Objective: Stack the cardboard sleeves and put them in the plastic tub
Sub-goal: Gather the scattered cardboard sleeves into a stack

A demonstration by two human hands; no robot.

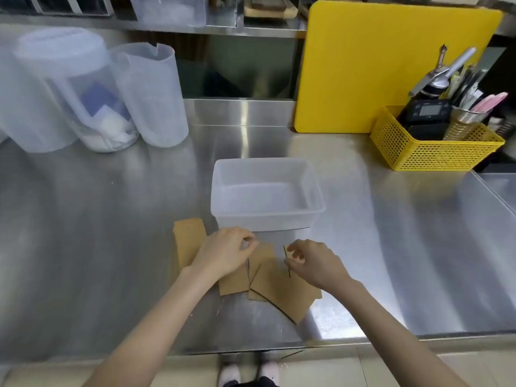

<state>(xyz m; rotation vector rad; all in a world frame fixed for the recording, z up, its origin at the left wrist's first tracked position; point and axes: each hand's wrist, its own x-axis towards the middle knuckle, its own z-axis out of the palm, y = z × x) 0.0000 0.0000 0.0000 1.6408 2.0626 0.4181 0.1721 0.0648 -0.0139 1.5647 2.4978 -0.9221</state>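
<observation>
Steel counter fills my view, shiny, with a steel backsplash and shelf behind. Plastic tub sits mid-counter, translucent white, nothing inside that I can see. Cardboard sleeves lie flat on the counter just in front of the tub: one sleeve off to the left by itself, partly under my left wrist, and a loose fanned pile of overlapping sleeves between my hands, not squared up. My left hand is over the left part of the pile, fingers curled with thumb and forefinger tips pressed together near the tub's front wall; I cannot tell if they actually pinch a sleeve edge. My right hand pinches an upright sleeve between thumb and fingers, its dark edge showing, standing on the pile. Far left: clear pitcher with lid and a frosted measuring jug just beside it. Back right: yellow cutting board leaning upright, yellow mesh basket in front of it holding utensils and a small black timer-like device.
</observation>
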